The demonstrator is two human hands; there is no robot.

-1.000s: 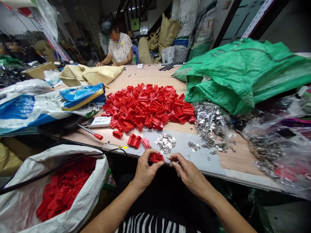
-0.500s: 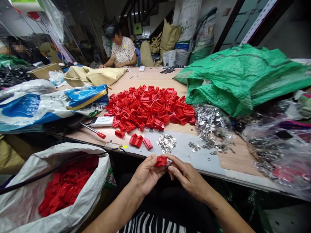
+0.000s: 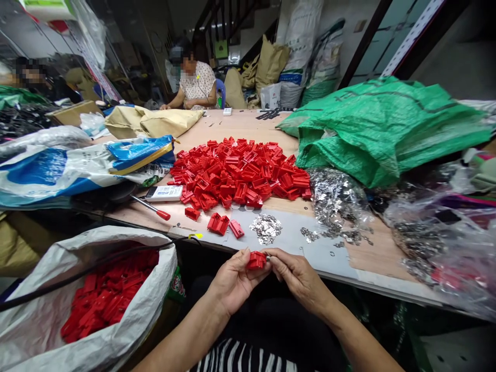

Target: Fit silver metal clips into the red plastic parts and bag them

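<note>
My left hand (image 3: 236, 276) is closed around a red plastic housing (image 3: 256, 260), holding it just off the table's front edge. Against the housing's right end, my right hand (image 3: 292, 271) pinches a small metal piece (image 3: 267, 258), mostly covered by the fingertips. On the table beyond lie a pair of red housings (image 3: 218, 224) and a single one (image 3: 236, 229). To their right is a little heap of flat silvery metal pieces (image 3: 265, 229). A large pile of red housings (image 3: 240, 170) spreads behind them.
An open white sack (image 3: 155, 294) of red housings stands at the left. A red-handled screwdriver (image 3: 155, 209) lies by a white-labelled box (image 3: 165, 193). Plastic bags of metal pieces (image 3: 337, 196) and a green sack (image 3: 387, 129) cover the right side. A co-worker (image 3: 196, 85) sits opposite.
My right fingers have shifted slightly and now pinch together at the housing's right end. The left hand keeps its hold on the housing.
</note>
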